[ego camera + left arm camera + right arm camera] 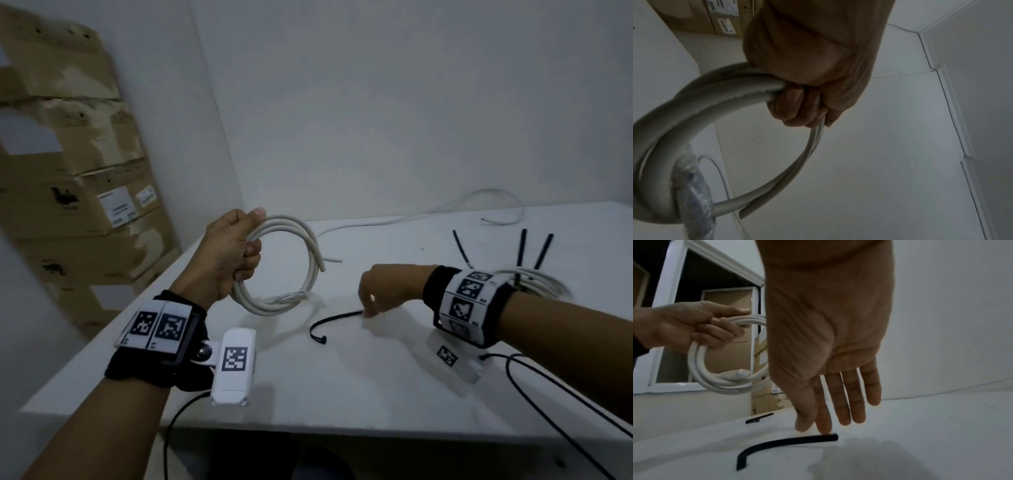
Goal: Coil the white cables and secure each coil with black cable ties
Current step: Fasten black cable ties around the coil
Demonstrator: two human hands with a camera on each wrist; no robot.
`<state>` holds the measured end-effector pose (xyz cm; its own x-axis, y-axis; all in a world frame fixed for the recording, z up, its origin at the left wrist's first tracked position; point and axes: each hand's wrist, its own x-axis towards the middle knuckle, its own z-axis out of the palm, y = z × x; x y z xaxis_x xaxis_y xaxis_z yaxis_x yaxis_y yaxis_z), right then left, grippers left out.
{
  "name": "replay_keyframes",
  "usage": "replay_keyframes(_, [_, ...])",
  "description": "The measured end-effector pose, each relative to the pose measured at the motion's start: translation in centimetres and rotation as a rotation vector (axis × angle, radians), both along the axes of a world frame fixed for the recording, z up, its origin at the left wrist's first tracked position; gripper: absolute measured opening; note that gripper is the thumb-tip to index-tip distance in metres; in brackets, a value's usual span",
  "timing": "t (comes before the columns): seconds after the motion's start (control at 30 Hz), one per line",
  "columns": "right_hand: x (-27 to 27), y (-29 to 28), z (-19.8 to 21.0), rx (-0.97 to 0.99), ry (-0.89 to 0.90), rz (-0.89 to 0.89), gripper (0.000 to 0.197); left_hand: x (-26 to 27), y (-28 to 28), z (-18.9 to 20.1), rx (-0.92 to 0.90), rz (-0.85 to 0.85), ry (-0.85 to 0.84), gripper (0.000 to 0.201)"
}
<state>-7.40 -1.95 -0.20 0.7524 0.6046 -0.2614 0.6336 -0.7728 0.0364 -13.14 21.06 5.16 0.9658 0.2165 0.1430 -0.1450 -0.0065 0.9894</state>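
Two coils, four ties, two hands on my feed.
I count two white cable coils: the near coil (260, 304) at centre left and the far coil (544, 281) at the right edge. There are four black cable ties: one loose tie (337, 316) at centre and three upright ties (522, 250) at upper right. I see two hands, the left hand (226, 253) and the right hand (383, 287). One stack of cardboard boxes (68, 198) fills the upper left. I cannot tell how many loose white cables (376, 222) lie at the back.

The coiled cable (279, 263) is off-white, the cable tie (334, 320) on the white desk (342, 377) plain black; three more black ties (524, 251) stand over a second white coil (537, 284); the wristbands (161, 325) carry black-and-white square-code markers; the stacked boxes (78, 164) are brown cardboard with white labels
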Motion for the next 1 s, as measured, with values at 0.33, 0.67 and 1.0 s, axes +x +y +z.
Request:
replay_keyframes(0.33, [0.1,2.7,-3.3,0.068,-0.01,0.065,0.042,2.4,-4.2,-0.3,0.047,-0.043,0.005,0.041])
replay_keyframes(0.67, [-1.7,-1.1,-1.8,0.043,-0.048,0.033,0.022,2.1,-4.5,-0.7,0.013,-0.036,0.034,0.041])
replay_keyframes(1.0, [-7.1,-6.1,2.7,1.803,0.317,-0.561,0.021,2.4,-10.5,-0.9,-0.017,-0.113,0.046,0.039])
